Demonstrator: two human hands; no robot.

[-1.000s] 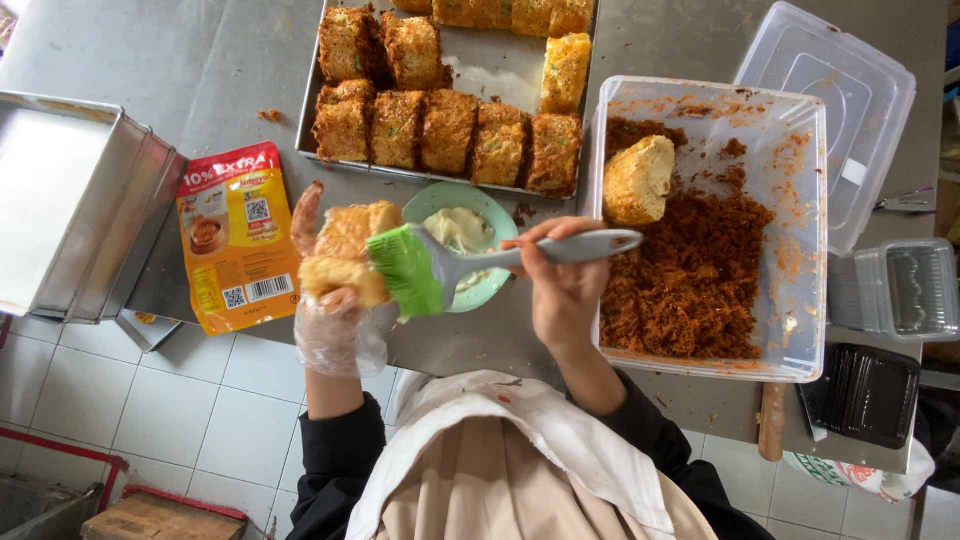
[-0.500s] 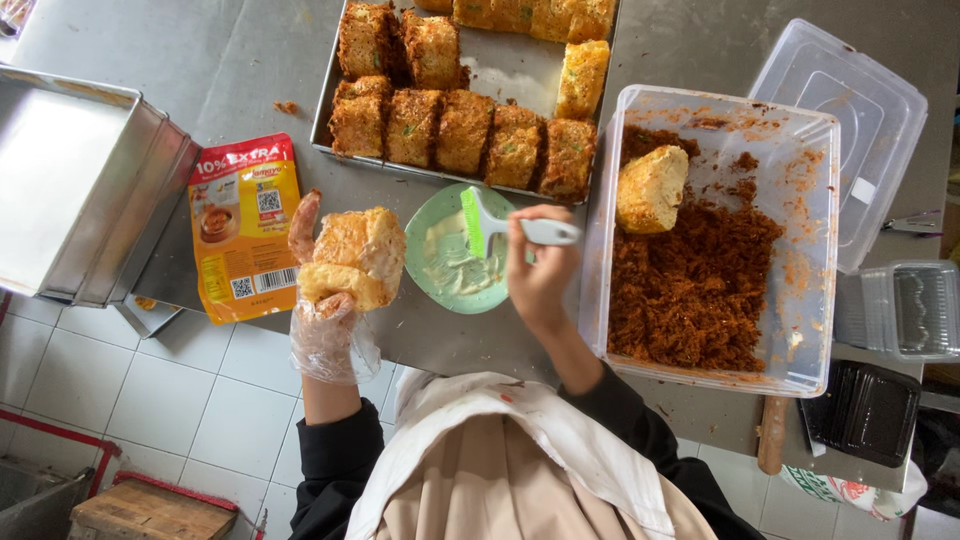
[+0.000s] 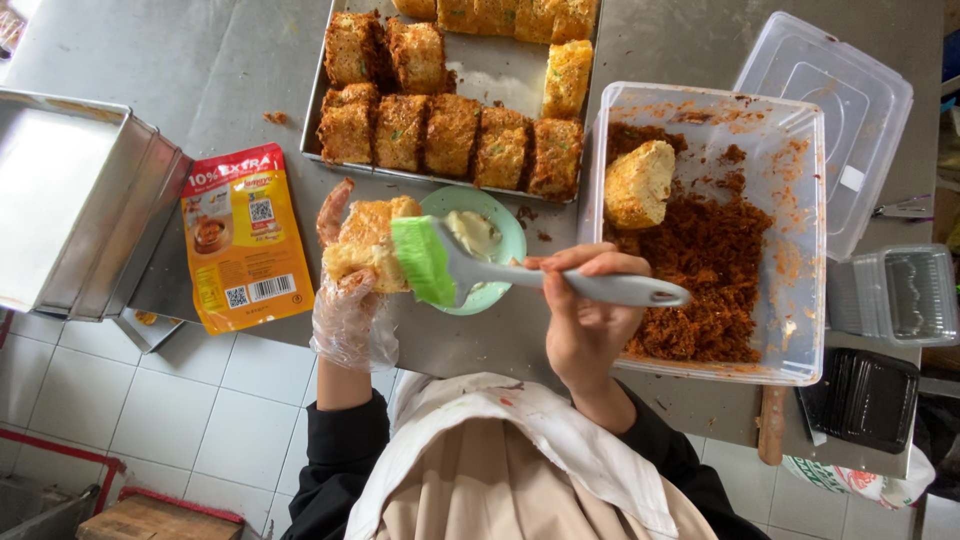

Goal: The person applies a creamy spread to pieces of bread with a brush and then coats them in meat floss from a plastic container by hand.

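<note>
Left hand (image 3: 345, 300), gloved, raised with fingers curled in a cupping grip; right hand (image 3: 585, 320) bare, fist closed, wrist turned inward toward the left.

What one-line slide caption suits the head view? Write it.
Gloved left hand holds a cake piece while the right hand lays a green pastry brush on it.

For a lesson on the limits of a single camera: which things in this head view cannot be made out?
- Underside of the bread piece: hidden by the gloved left hand.
- Contents of the green bowl: partly covered by the brush held in the right hand.
- Baking tray: top row of pieces cut off by the upper edge.
</note>
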